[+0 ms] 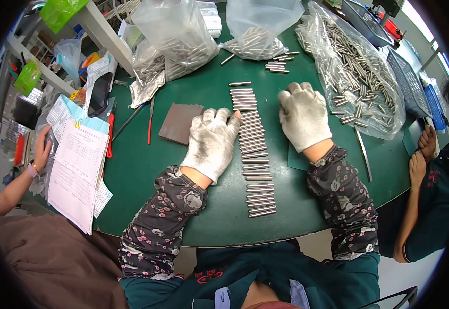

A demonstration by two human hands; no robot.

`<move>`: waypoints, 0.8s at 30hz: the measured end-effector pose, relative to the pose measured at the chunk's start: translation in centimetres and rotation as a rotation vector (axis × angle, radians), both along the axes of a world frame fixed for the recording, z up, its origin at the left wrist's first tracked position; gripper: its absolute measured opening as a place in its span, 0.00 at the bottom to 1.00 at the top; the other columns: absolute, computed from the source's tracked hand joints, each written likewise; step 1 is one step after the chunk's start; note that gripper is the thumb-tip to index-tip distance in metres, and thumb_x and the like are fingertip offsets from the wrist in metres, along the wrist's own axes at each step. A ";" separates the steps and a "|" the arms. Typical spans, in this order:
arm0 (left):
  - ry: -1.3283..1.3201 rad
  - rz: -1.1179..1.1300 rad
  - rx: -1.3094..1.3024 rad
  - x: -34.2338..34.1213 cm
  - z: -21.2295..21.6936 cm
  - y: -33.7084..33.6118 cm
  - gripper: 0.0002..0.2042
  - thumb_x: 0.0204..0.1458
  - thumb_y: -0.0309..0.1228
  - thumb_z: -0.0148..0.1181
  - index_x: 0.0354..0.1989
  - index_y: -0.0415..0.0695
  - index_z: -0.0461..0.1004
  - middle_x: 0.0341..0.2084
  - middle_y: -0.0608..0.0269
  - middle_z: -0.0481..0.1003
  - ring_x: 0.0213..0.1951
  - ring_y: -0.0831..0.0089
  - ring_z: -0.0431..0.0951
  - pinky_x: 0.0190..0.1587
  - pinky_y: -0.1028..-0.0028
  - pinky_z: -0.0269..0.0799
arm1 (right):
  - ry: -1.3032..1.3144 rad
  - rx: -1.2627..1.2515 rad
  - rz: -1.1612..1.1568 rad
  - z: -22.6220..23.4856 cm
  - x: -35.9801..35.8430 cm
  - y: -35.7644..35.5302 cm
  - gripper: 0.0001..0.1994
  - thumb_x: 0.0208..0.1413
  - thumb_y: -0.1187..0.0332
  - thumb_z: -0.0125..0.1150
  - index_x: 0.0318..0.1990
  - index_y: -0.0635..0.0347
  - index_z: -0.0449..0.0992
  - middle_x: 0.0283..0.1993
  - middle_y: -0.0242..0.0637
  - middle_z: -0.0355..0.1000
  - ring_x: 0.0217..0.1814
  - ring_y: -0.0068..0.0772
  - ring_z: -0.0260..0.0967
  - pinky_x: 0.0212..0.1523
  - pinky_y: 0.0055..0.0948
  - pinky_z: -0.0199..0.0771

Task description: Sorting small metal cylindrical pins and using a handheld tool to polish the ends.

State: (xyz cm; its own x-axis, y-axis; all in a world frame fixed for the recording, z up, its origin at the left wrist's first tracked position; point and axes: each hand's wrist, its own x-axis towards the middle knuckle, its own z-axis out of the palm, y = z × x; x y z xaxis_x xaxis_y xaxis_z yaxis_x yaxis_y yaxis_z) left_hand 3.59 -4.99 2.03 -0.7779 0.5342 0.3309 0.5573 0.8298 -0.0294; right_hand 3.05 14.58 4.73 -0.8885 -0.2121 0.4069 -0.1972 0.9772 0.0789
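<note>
A column of short metal pins (257, 166) lies side by side on the green table between my two gloved hands. My left hand (211, 141), in a soiled white glove, is at the column's left side with its fingers curled under. Its bare thumb tip is against the pins near the upper part of the column. Right of the column, my right hand (304, 116) rests low over the table with its gloved fingers bent into a loose fist. What either hand holds, if anything, is hidden beneath it. Beside my left fingers sits a flat brown block (179, 123).
Clear bags of pins (175, 51) stand at the back, and an open plastic bag (358, 77) of loose pins spreads at right. Blue baskets (409, 82) line the right edge. Papers (75, 172), a phone (99, 93) and red-handled tools lie left. Co-workers' arms flank both sides.
</note>
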 end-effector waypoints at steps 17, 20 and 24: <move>0.088 0.008 0.004 1.7 2.7 -0.4 0.25 0.41 0.23 0.55 0.53 0.48 0.67 0.45 0.60 0.70 0.47 0.60 0.69 0.47 0.62 0.66 | 0.105 -0.089 -0.108 1.0 2.1 2.3 0.06 0.43 0.71 0.57 0.31 0.56 0.73 0.37 0.37 0.69 0.43 0.41 0.66 0.42 0.37 0.67; -0.131 -0.224 0.108 3.8 3.5 -0.6 0.28 0.38 0.36 0.62 0.52 0.43 0.67 0.52 0.54 0.65 0.56 0.55 0.63 0.55 0.59 0.60 | 0.305 -0.269 0.038 0.7 4.1 3.3 0.08 0.43 0.73 0.56 0.34 0.57 0.72 0.35 0.36 0.70 0.41 0.37 0.67 0.43 0.38 0.66; -0.284 -0.263 -0.046 6.3 2.3 -0.5 0.37 0.40 0.50 0.61 0.56 0.38 0.62 0.58 0.49 0.59 0.63 0.53 0.52 0.63 0.57 0.48 | 0.204 -0.235 0.100 -0.6 5.8 3.4 0.08 0.43 0.72 0.57 0.34 0.58 0.72 0.36 0.37 0.70 0.41 0.39 0.67 0.43 0.37 0.66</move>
